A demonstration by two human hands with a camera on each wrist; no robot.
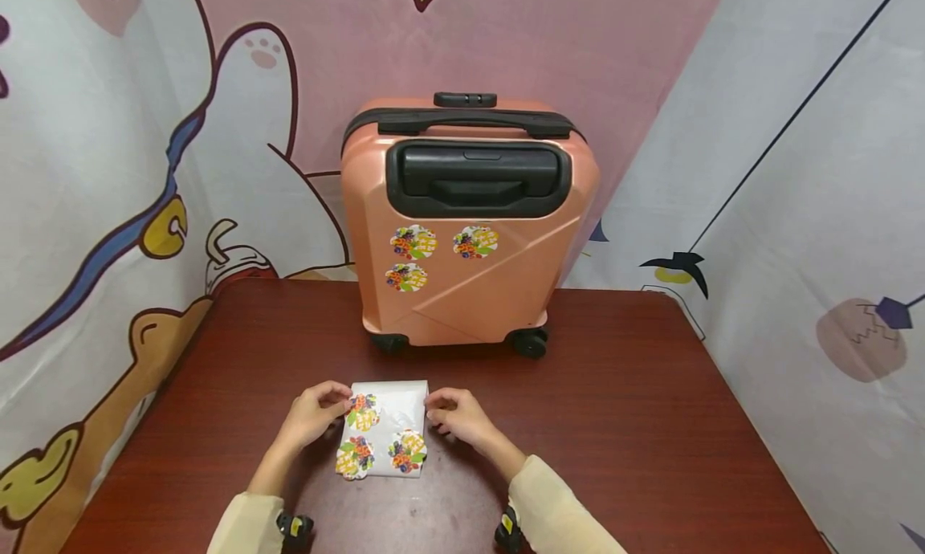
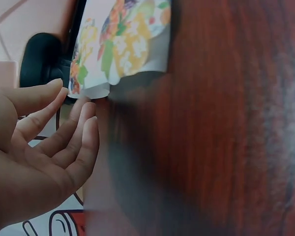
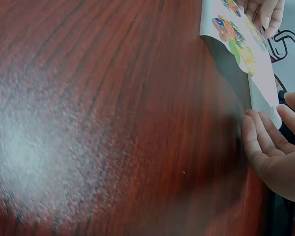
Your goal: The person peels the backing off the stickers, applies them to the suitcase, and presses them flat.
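Note:
A white sticker sheet [image 1: 393,409] with three round fruit-print stickers is held just over the front of the table. My left hand [image 1: 313,413] pinches its left edge near the upper sticker [image 1: 364,412], thumb and fingertips together there. On the opposite side, my right hand [image 1: 461,417] holds the right edge near the top corner between thumb and fingers. In the left wrist view the sheet's near edge [image 2: 152,66] curls, with a shadow below it. The right wrist view shows the other fingers loosely bent beneath the sheet [image 3: 265,91].
Behind the sheet, a rose-pink suitcase [image 1: 470,297] stands upright on the brown table [image 1: 629,425]. Three similar stickers, one a round fruit sticker [image 1: 475,242], are on its front, below the black handle recess [image 1: 480,205]. A printed cloth [image 1: 780,217] hangs around the table.

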